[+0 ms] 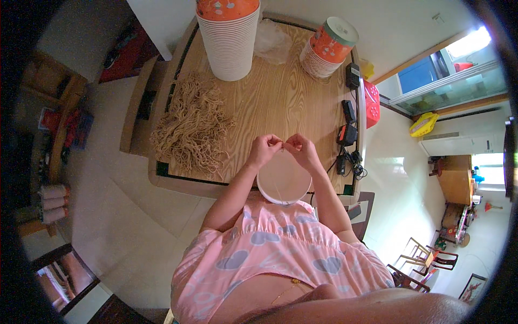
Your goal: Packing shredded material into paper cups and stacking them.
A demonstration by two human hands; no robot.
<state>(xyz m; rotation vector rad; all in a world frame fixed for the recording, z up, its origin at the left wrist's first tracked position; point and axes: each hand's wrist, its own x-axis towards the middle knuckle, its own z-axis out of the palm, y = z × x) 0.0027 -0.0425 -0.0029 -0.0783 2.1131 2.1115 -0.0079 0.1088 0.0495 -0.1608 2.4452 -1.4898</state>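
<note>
My left hand (264, 148) and my right hand (300, 147) meet fingertip to fingertip over the rim of a white paper bucket (283, 183) held against my body at the table's near edge. Both hands pinch a thin tan string (282, 147) at the bucket's rim; a strand of it runs down inside the bucket. A loose heap of tan string pieces (193, 125) lies on the wooden table (270, 97) to the left of my hands.
A tall stack of white and orange paper buckets (229, 38) stands at the back, a shorter tilted stack (326, 47) at the back right. A clear plastic bag (271, 40) lies between them. Black chargers and cables (348, 135) sit along the table's right edge.
</note>
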